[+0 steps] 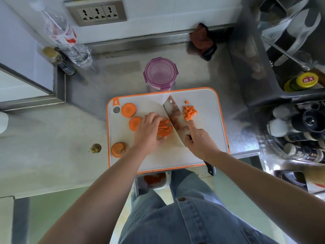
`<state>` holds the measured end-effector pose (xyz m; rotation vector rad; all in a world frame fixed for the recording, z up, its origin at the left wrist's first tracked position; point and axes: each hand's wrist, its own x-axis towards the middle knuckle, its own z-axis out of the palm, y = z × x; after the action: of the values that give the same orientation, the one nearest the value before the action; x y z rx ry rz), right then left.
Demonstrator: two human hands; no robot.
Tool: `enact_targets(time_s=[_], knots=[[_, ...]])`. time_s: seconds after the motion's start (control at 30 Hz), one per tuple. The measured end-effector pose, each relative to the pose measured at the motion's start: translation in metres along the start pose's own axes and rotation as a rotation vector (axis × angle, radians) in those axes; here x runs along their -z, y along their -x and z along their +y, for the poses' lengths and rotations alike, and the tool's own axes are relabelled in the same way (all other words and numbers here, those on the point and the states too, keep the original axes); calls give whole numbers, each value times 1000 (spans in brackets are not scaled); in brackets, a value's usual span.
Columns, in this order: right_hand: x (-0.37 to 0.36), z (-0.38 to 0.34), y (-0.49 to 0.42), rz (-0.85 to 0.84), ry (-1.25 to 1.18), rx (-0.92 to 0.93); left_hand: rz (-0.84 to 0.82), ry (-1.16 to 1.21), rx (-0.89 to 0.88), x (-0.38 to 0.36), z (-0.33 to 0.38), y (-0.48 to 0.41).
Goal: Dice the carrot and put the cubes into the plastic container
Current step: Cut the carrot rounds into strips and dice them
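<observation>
- Left hand [147, 132]: fingers curled over the carrot strips [164, 128], pinning them mid-board [208, 136].
- Right hand [198, 140]: fingers gripping the knife [174, 117] handle, index finger stretched along the blade's right face.
- Knife: edge down on the board, just right of the strips, tip pointing to the far edge.
- Cubes [189, 111]: small pile right of the blade, by the index fingertip, with one stray cube behind it.
- Two slices [128, 110] lie left of the left hand; stub [118, 149] sits at the board's near-left edge.
- Container [160, 73]: purple rim, on the desk [79, 131], just behind the board's far edge.
</observation>
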<state>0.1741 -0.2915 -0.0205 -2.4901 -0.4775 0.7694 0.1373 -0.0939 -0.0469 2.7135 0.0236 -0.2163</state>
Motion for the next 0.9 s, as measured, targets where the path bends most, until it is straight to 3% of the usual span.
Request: enact_targets(time_s=[0.23,0.43,0.67,0.9], knots=[[-3,-6,0,-17,24,0,-45,35,19,-3,4,-1],[5,-8,0,55,31,37,29,115,95,-10,10,3],[5,-19,-1,26,142,78,55,13,199,-10,14,11],[-4,-25,-2,-1,205,39,69,80,215,-11,18,8]])
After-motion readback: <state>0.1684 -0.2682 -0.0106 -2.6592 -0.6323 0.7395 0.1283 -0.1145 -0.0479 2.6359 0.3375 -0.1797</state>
